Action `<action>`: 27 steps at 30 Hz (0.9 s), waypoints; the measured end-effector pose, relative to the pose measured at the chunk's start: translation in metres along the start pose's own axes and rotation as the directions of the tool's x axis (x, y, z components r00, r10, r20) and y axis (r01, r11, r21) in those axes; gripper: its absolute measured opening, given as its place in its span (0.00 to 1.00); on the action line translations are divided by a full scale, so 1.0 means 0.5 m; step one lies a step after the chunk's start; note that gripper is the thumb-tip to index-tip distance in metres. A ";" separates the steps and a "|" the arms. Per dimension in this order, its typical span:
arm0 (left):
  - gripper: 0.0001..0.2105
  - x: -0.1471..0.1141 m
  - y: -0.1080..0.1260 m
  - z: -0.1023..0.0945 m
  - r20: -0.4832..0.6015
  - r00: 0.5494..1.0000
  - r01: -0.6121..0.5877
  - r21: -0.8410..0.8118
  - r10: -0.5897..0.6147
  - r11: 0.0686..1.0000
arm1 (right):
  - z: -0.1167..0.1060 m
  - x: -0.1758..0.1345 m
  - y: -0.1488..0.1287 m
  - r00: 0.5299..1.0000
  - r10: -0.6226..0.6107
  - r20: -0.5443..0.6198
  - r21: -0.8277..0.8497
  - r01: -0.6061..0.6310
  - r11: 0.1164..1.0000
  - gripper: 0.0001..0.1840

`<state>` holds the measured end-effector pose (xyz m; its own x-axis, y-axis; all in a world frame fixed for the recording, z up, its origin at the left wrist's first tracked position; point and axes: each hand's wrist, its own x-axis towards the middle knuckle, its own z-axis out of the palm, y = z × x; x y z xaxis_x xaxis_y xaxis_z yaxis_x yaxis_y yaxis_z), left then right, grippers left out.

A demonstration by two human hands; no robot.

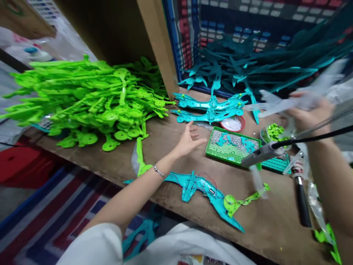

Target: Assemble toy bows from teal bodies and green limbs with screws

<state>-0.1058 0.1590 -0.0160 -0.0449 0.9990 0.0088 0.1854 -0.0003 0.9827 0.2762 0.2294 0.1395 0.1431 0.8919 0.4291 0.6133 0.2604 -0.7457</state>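
Note:
My left hand (189, 140) hovers above the table with its fingers apart and nothing in them. Raised at the right, my right hand (313, 116) grips translucent plastic pieces (321, 86), blurred by motion. Below my left arm lies a blue plastic part (190, 184) with thin wires and small metal bits on it. A lime-green arm piece (231, 204) is joined at its right end. Two more blue parts (211, 108) lie side by side beyond my left hand. An electric screwdriver (257, 156) hangs on a cable in front of my right arm.
A pile of lime-green parts (91, 99) covers the table's left side. Blue parts fill a striped woven bag (248, 55) at the back. A green tray (234, 156) holds screws, near a red dish (234, 123), a tub of green pieces (275, 132) and a black-handled tool (302, 202).

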 end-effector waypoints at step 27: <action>0.51 -0.060 -0.030 -0.005 -0.080 0.991 -0.038 0.618 0.110 0.785 | -0.009 -0.333 0.115 0.569 0.039 0.821 -0.266 0.322 0.908 0.13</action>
<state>-0.1098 0.1289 -0.0305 -0.1022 0.9860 0.1319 0.7538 -0.0097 0.6570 0.2908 0.0944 0.0276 -0.5328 0.8215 -0.2030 0.8100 0.4257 -0.4035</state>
